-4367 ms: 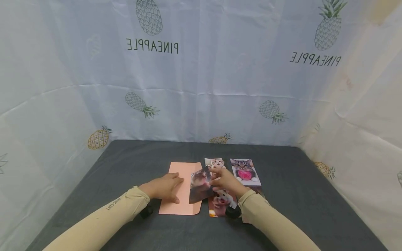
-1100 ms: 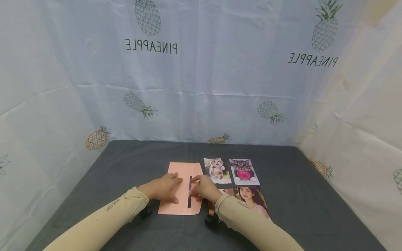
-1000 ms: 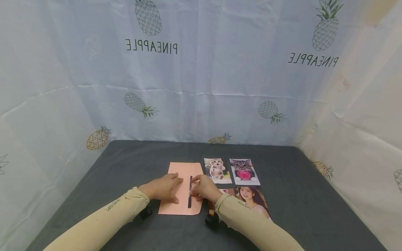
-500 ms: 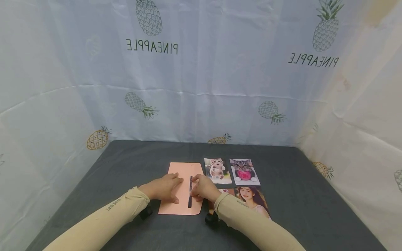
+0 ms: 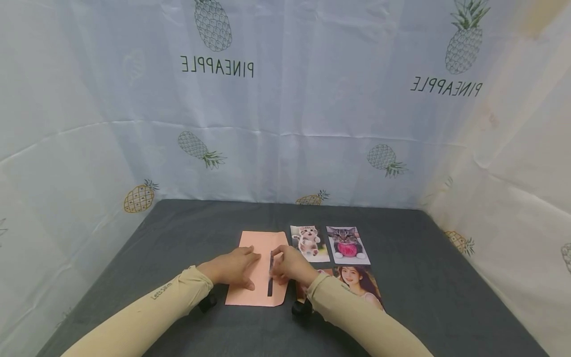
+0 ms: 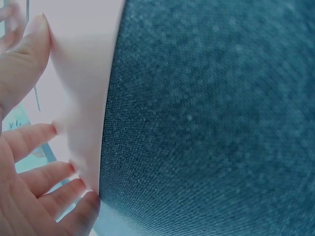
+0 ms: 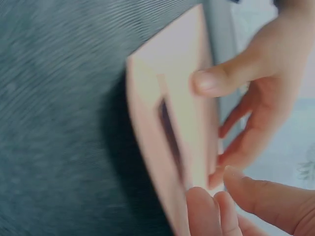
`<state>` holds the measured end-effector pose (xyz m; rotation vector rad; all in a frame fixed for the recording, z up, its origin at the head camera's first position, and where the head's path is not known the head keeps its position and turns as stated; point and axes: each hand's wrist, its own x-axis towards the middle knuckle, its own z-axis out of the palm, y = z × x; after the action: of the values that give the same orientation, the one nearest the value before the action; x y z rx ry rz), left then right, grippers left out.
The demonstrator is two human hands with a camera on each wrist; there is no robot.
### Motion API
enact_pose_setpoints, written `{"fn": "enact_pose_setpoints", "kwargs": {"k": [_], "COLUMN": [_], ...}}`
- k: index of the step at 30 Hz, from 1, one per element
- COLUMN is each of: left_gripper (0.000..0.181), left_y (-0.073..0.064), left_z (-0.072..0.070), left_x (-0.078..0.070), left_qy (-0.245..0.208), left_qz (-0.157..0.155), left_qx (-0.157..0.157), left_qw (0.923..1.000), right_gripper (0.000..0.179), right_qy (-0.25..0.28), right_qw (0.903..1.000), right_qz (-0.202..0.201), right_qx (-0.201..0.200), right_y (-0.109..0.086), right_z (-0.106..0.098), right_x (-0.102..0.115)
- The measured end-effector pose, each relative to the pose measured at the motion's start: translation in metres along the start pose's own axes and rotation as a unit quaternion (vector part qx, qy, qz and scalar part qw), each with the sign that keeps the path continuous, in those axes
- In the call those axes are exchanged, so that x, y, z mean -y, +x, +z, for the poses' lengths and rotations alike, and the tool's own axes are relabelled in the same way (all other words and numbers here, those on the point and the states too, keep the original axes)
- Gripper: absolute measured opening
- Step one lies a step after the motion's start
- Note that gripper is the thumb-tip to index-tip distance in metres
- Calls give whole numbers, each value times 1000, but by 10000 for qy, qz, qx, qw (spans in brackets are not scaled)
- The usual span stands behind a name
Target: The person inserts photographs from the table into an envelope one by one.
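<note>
A salmon-pink envelope (image 5: 243, 296) lies on the grey tabletop, its flap toward the right. Only a narrow dark strip of a photo (image 5: 270, 285) shows at its mouth; the rest is inside. My left hand (image 5: 232, 267) rests on the envelope with fingers spread, which the left wrist view also shows, the left hand's fingers (image 6: 39, 140) lying against the pale paper. At the strip, thumb and fingertips of my right hand (image 5: 292, 265) pinch the photo's edge. In the blurred right wrist view, those fingertips (image 7: 202, 211) are at one end of the dark strip (image 7: 172, 142).
To the right lie a kitten photo (image 5: 308, 240), a photo of a grey cat with a pink thing (image 5: 347, 245) and a portrait photo (image 5: 357, 282). Another photo (image 5: 327, 271) is mostly under the right wrist. A white pineapple-print curtain (image 5: 285, 99) surrounds the table.
Seconds ago the right hand held a photo half over the envelope; now it is nearly all inside. Lately the right hand has only shifted slightly at the strip. The left hand has stayed put.
</note>
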<state>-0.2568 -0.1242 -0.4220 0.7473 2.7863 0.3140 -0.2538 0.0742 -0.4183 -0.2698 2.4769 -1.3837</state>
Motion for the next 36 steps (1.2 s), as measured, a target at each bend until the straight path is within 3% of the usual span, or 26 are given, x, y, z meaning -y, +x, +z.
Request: {"fn": "enact_pose_setpoints", "kwargs": {"k": [8, 16, 21, 28, 36], "left_gripper": [85, 84, 83, 82, 82], "left_y": [1, 0, -2, -3, -3], "left_z": [-1, -2, -2, 0, 0], "left_x": [0, -4, -4, -1, -1], "left_qy": [29, -15, -48, -37, -64], "left_qz": [-12, -180, -93, 107, 48], "left_qx": [33, 49, 4, -76, -67], "left_qw": [10000, 9998, 9999, 9999, 9999], "right_gripper": [38, 36, 38, 43, 50], "right_qy": [467, 604, 857, 840, 722], "right_qw": [9980, 9960, 9922, 9908, 9927], "right_qz": [-200, -556, -783, -1018, -906], "right_qx": [383, 343, 458, 307, -344], "right_y": [-7, -21, -32, -49, -71], "right_z": [-20, -48, -68, -107, -147], "right_x": [12, 11, -4, -32, -75]}}
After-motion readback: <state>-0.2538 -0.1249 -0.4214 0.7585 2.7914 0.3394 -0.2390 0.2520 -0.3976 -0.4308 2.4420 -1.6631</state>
